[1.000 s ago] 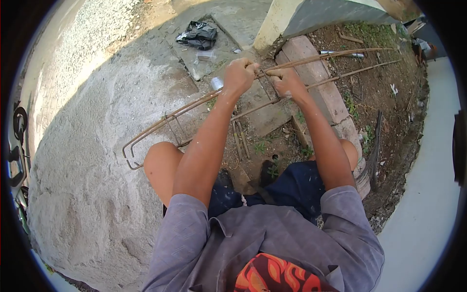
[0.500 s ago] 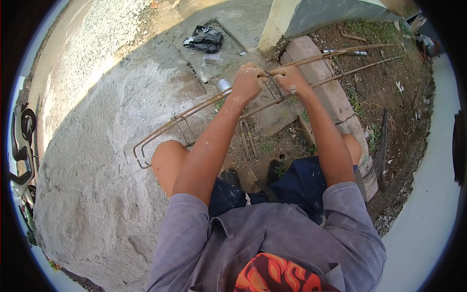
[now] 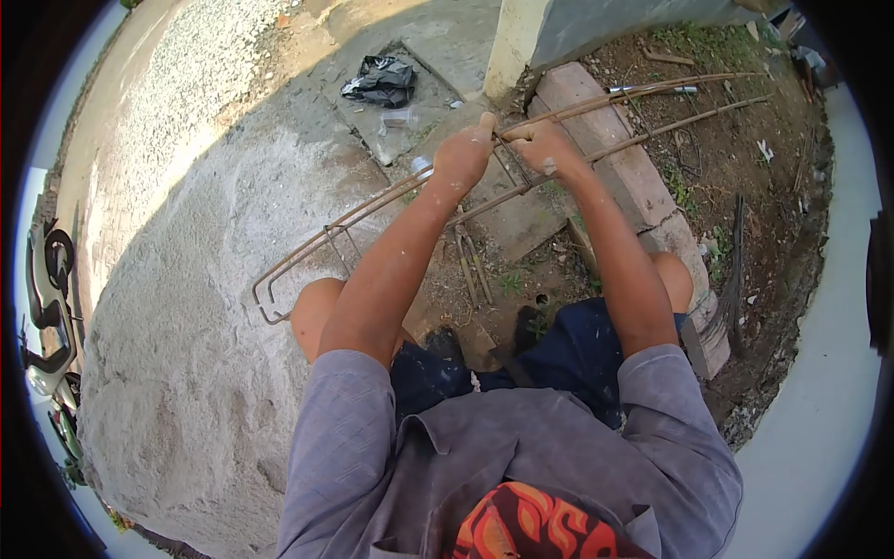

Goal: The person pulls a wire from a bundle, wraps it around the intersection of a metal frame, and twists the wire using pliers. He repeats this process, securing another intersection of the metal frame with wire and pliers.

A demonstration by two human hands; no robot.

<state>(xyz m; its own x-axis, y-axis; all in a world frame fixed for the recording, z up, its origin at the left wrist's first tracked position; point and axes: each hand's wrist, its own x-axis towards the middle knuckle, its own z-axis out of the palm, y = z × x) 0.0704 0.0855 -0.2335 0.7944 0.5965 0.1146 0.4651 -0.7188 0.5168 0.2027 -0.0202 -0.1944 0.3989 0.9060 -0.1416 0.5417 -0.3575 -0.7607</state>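
A long frame of thin steel bars (image 3: 372, 204) with rectangular cross ties runs from lower left to upper right in front of my knees. My left hand (image 3: 463, 156) is closed round its upper bars, thumb pointing up, just left of a cross tie (image 3: 511, 164). Right beside that tie, my right hand (image 3: 544, 149) is closed on the upper bars too, knuckles up. The lower bar (image 3: 494, 200) passes beneath both wrists. Another tie (image 3: 336, 241) stands near the frame's bent left end. Whether either hand also holds wire cannot be made out.
A pair of long-handled cutters (image 3: 473, 265) lies on the ground between my feet. Concrete blocks (image 3: 643, 182) support the frame's right part. A grey sand heap (image 3: 186, 373) rises at left. A black plastic bag (image 3: 380, 82), a clear cup (image 3: 421, 165) and a wall pillar (image 3: 510, 47) are ahead.
My left hand has turned, its thumb now raised, and shifted slightly left. The right hand has moved a little left. The frame has tilted slightly, showing more of its ties.
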